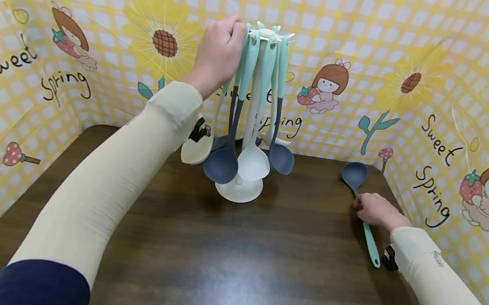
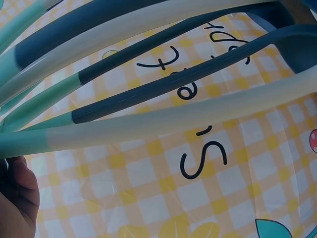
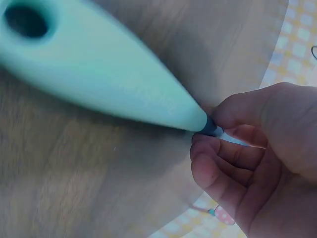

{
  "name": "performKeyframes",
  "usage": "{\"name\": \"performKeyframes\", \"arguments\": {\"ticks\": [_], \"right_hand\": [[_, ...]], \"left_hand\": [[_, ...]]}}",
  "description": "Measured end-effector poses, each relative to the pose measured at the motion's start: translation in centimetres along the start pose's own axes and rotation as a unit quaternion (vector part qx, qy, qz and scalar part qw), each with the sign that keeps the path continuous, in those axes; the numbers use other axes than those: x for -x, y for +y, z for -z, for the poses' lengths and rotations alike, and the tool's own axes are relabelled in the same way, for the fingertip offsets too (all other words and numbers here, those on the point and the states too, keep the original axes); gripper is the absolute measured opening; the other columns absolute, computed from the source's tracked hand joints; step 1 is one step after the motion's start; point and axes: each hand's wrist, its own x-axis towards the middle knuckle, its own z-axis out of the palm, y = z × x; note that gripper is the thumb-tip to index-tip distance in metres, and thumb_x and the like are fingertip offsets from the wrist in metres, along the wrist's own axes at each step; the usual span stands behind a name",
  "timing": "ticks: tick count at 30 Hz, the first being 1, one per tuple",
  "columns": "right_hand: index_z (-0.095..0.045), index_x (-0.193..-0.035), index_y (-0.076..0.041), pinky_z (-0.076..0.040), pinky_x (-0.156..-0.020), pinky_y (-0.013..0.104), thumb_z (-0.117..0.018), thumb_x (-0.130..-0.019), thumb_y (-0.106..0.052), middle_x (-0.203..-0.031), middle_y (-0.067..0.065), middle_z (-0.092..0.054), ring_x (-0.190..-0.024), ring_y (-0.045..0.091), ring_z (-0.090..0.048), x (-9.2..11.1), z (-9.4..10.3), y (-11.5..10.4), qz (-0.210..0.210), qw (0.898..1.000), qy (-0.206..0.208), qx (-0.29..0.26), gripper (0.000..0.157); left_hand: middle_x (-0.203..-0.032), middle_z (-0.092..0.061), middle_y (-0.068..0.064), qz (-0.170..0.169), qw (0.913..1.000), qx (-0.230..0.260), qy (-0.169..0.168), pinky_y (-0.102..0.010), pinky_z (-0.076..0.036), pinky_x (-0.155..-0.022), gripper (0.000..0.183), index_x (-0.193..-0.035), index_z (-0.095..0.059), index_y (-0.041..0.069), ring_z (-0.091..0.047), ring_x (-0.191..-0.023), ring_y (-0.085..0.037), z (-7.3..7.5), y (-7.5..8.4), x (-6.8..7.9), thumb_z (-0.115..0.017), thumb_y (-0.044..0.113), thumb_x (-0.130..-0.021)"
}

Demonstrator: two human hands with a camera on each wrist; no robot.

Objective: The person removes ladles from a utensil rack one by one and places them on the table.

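Near the top of a white utensil rack (image 1: 238,192), my left hand (image 1: 222,50) is closed with curled fingers about the mint handle of a cream ladle (image 1: 196,149). The left wrist view shows that mint handle (image 2: 22,144) beside the fingers; most of the grip is hidden. Off to the right, my right hand (image 1: 377,209) pinches the dark shaft of a blue ladle (image 1: 354,175) between thumb and fingers, just beyond its mint handle (image 3: 114,74). The ladle's bowl points toward the back wall. Whether its handle touches the table cannot be told.
Several mint-handled utensils hang round the rack, among them a dark blue ladle (image 1: 221,165), a white ladle (image 1: 254,163) and a dark blue spoon (image 1: 281,158). A brown wooden table (image 1: 220,271) lies below. Yellow checked cloth (image 1: 362,14) walls the back and sides.
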Motion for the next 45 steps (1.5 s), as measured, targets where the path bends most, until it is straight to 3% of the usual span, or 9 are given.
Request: {"name": "performKeyframes", "arguments": {"ticks": [16, 23, 26, 30, 38, 45], "right_hand": [[-0.067, -0.103, -0.001, -0.046, -0.068, 0.039, -0.061, -0.078, 0.0, -0.09, 0.015, -0.067, -0.074, 0.027, -0.054, 0.6, 0.8, 1.6, 0.016, 1.0, -0.003, -0.011, 0.025], [-0.06, -0.114, -0.002, -0.049, -0.063, 0.042, -0.063, -0.089, -0.013, -0.087, 0.011, -0.067, -0.072, 0.024, -0.06, 0.8, 1.6, 0.5, 0.003, 0.999, 0.007, 0.031, 0.028], [-0.058, -0.112, -0.006, -0.049, -0.058, 0.043, -0.063, -0.093, -0.019, -0.087, 0.009, -0.067, -0.07, 0.022, -0.063, 0.6, 2.8, -1.4, 0.014, 0.998, 0.038, 0.049, 0.024], [-0.062, -0.114, -0.01, -0.049, -0.056, 0.042, -0.06, -0.096, -0.023, -0.085, 0.004, -0.068, -0.066, 0.018, -0.061, 0.3, 5.2, -5.4, 0.052, 0.992, 0.096, 0.056, 0.022], [-0.069, -0.103, -0.019, -0.049, -0.055, 0.04, -0.058, -0.098, -0.033, -0.075, -0.004, -0.066, -0.064, 0.015, -0.061, -0.9, 9.6, -14.2, 0.124, 0.968, 0.212, 0.06, 0.018], [-0.064, -0.126, -0.017, -0.052, -0.057, 0.041, -0.053, -0.1, -0.045, -0.079, -0.004, -0.069, -0.069, 0.016, -0.065, -2.5, 12.1, -19.4, 0.132, 0.964, 0.228, 0.029, 0.039]], "left_hand": [[-0.065, -0.038, 0.0, -0.011, 0.9999, 0.007, 0.002, -0.025, -0.03, -0.052, 0.032, -0.074, -0.041, 0.017, -0.036, -0.057, -0.014, -0.2, 0.7, -0.1, -0.032, 0.023, -0.104], [-0.067, -0.038, 0.0, -0.009, 0.9999, 0.014, 0.004, -0.025, -0.03, -0.054, 0.032, -0.074, -0.04, 0.016, -0.035, -0.058, -0.014, -0.2, 0.6, -0.1, -0.031, 0.022, -0.104], [-0.067, -0.038, -0.001, -0.005, 0.9999, 0.016, 0.003, -0.025, -0.03, -0.054, 0.032, -0.074, -0.04, 0.016, -0.035, -0.058, -0.014, -0.2, 0.5, 0.0, -0.031, 0.022, -0.104], [-0.067, -0.038, -0.001, -0.003, 0.9998, 0.02, 0.004, -0.025, -0.029, -0.054, 0.032, -0.075, -0.04, 0.016, -0.034, -0.058, -0.014, 0.0, 0.6, 0.1, -0.031, 0.022, -0.104], [-0.066, -0.038, 0.0, -0.002, 0.9996, 0.026, 0.007, -0.024, -0.03, -0.053, 0.031, -0.075, -0.041, 0.016, -0.034, -0.057, -0.014, 0.1, 0.6, 0.3, -0.032, 0.021, -0.104], [-0.065, -0.035, -0.001, -0.005, 0.9996, 0.027, 0.008, -0.024, -0.027, -0.052, 0.031, -0.074, -0.038, 0.015, -0.032, -0.056, -0.014, 0.0, 0.4, 0.5, -0.032, 0.02, -0.104]]}}
